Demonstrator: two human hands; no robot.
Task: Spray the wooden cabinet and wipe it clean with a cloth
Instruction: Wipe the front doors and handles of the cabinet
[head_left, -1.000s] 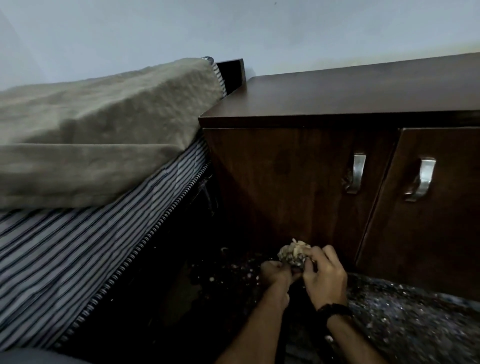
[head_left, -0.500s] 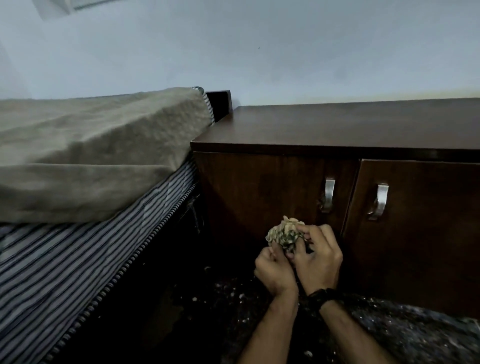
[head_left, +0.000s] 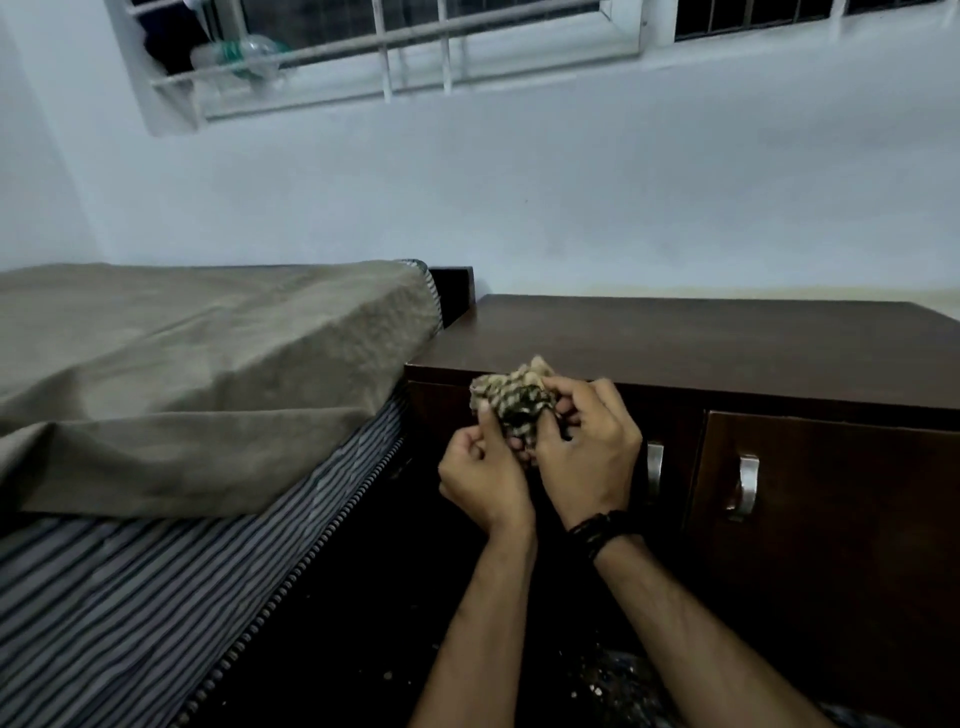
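Beside striped mattress (head_left: 156, 597), dark wooden cabinet (head_left: 701, 338) (metal handles (head_left: 748, 486)), barred window (head_left: 415, 47)

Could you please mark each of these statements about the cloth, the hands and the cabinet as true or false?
1. Both hands hold the cloth. True: the left hand and right hand grip it together.
2. The cloth lies flat on the cabinet top. False: it is bunched up in the hands, in front of the top's edge.
3. A cabinet door stands wide open. False: both doors look closed.
4. The right wrist wears a dark band. True.
5. A bed stands beside the cabinet. True.
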